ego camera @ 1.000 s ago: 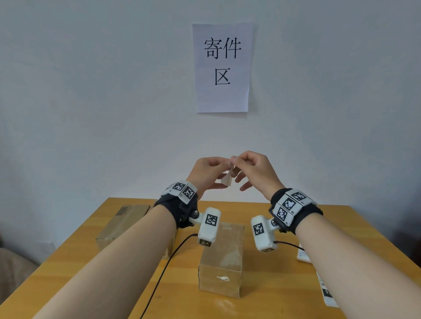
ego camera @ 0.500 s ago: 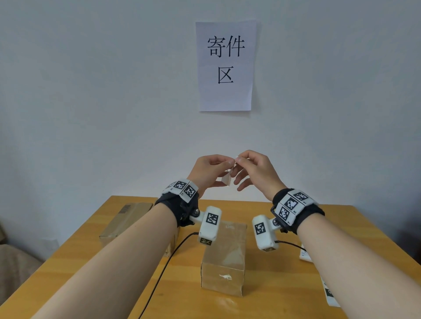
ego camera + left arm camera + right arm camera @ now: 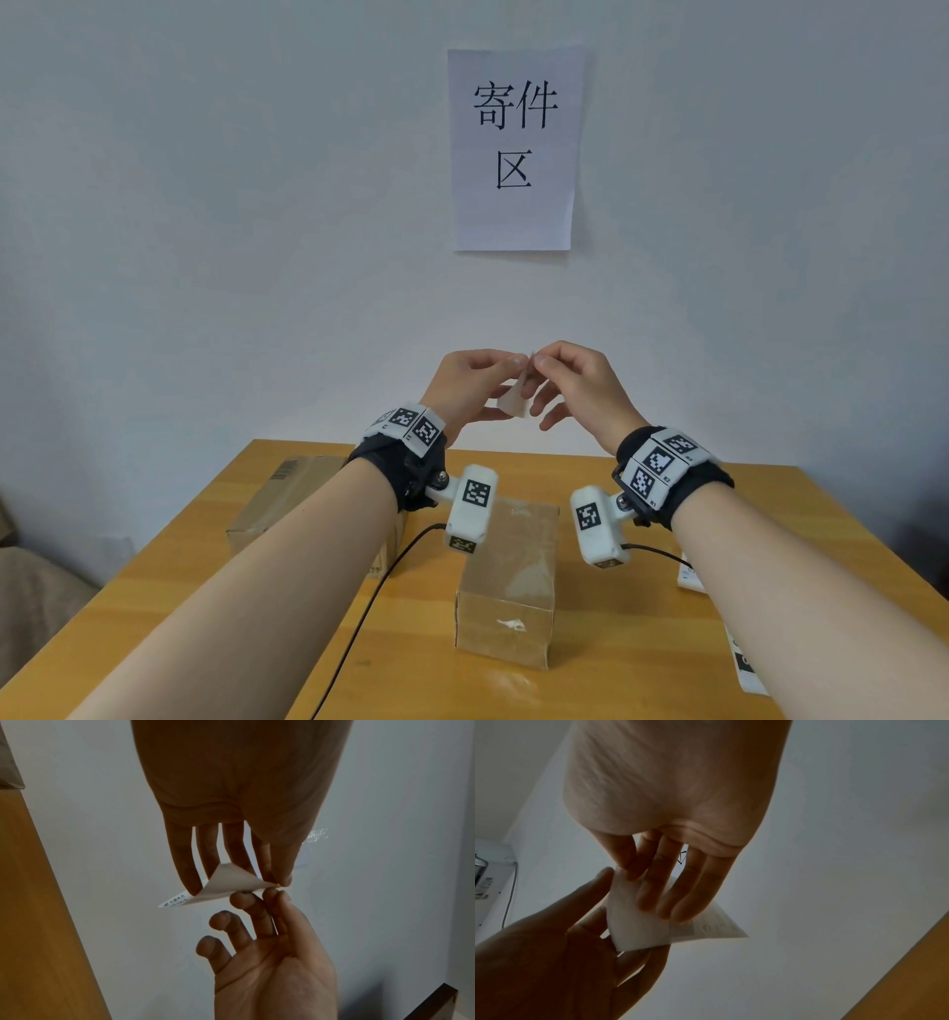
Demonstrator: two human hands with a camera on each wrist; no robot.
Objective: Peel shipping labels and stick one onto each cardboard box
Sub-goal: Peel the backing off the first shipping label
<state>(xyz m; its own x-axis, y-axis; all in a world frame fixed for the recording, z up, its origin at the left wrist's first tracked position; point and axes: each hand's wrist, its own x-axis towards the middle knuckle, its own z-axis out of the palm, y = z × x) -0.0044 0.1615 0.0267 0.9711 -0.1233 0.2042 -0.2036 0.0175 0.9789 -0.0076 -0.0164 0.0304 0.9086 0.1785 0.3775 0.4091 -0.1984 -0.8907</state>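
Above the table (image 3: 642,642), the left hand (image 3: 462,385) and right hand (image 3: 580,383) pinch one label (image 3: 515,403) at its top corner; a box (image 3: 508,580) stands below them. Left wrist: the label's backing curls away beneath the fingertips (image 3: 285,882). Right wrist: the lower fingers (image 3: 687,902) lie loose on the label, the table edge well off to the right.

Paper, cardboard, wood

Thin matt white paper label (image 3: 515,403), printed one side; matt brown cardboard boxes (image 3: 508,575), slightly scuffed; smooth, lightly glossy wood-grain surface (image 3: 642,642); matt painted wall (image 3: 205,205); white paper sign (image 3: 513,149).
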